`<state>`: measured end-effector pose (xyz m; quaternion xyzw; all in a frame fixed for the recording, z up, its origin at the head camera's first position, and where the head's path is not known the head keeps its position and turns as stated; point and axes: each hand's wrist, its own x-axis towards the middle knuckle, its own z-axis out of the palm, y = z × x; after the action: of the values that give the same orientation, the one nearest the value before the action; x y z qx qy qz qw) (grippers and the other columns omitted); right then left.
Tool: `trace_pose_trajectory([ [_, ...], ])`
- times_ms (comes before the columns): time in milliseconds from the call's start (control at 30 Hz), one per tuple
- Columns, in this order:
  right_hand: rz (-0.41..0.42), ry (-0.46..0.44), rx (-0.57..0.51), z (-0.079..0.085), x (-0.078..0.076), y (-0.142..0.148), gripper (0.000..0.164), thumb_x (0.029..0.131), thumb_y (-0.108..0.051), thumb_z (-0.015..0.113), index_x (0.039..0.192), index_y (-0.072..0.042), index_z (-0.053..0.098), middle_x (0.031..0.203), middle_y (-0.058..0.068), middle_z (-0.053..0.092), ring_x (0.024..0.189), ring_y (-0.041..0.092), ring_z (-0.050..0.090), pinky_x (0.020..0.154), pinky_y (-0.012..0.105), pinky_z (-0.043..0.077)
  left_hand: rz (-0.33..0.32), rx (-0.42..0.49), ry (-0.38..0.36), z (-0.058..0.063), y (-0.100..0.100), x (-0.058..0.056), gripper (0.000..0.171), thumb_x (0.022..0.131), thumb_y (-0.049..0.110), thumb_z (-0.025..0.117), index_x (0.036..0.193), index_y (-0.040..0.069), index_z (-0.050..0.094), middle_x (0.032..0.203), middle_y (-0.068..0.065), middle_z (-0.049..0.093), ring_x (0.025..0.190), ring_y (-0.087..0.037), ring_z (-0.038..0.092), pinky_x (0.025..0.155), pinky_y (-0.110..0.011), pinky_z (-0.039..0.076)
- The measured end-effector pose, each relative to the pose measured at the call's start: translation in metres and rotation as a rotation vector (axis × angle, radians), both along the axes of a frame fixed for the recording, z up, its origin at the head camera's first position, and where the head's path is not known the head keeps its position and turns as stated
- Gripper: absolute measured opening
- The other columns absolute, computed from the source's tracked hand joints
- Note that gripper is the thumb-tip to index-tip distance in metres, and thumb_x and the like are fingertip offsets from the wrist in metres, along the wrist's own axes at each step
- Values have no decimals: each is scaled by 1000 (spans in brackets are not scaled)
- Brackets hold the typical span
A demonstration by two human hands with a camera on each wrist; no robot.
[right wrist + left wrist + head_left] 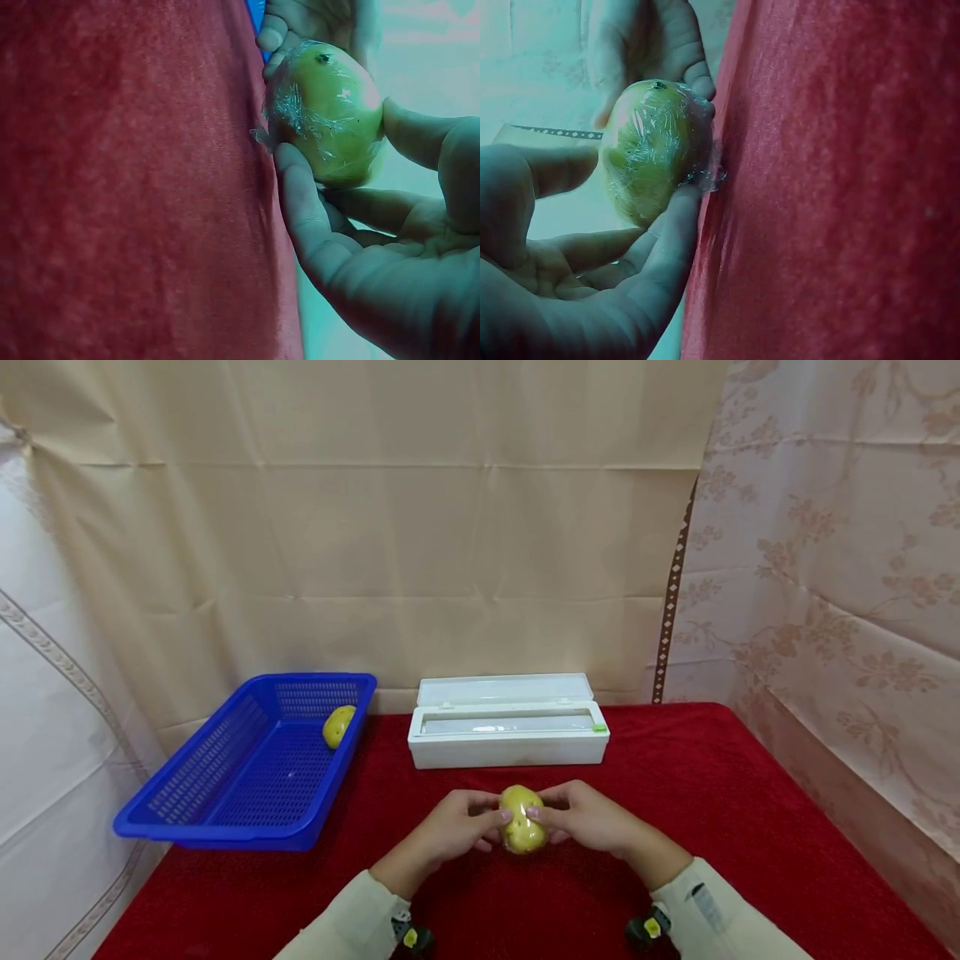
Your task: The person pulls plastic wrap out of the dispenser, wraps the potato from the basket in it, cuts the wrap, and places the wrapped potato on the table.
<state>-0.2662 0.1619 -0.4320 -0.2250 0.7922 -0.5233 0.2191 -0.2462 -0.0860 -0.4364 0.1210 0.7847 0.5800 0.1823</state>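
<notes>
Backdrop: a pale curtain (60,718) at left, a creased beige curtain (450,527) across the back, a flower-patterned curtain (847,568) at right.
Table: spread with a red cloth (750,835).
Blue basket (225,833): at the cloth's left edge, its walls perforated.
Loose potato (339,727): yellow, inside the basket against its right wall.
Left hand (456,827): fingers and thumb part-bent, pinching the near object's left side.
White box (510,753): long, behind the hands, its clear lid (504,691) raised at the back; a green tab (599,727) sits at the right end.
Wrapped potato (523,837): yellow, oval, apparently a potato, between both hands in front of the box; clear film (667,139) covers it, crumpled on one side.
Right hand (592,820): fingers and thumb part-bent, pinching the wrapped potato's right side.
Sleeves (348,914): pale, one on each forearm.
</notes>
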Motion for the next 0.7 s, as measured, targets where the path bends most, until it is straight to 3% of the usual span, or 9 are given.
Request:
trace_pose_trajectory([
  [300,-39,-57,-27,-9,-2,-1,48,104,-33,62,131,7,65,110,10,74,96,21,73,83,40,62,10,37,-41,-8,3,-1,57,93,16,75,143,0,53,101,-12,74,87,-22,75,74,-38,63],
  [533,-182,-7,3,-9,4,-4,53,98,-34,72,130,8,64,110,14,74,84,22,75,72,39,64,8,26,-43,-7,4,-2,55,93,14,76,142,-4,57,101,-12,76,88,-22,75,74,-37,64],
  [700,-184,21,12,-12,5,-5,51,100,-34,70,128,8,66,103,13,76,82,22,76,70,38,64,16,16,-59,-7,4,-3,52,93,14,77,140,-3,61,100,-11,77,88,-22,75,75,-37,64],
])
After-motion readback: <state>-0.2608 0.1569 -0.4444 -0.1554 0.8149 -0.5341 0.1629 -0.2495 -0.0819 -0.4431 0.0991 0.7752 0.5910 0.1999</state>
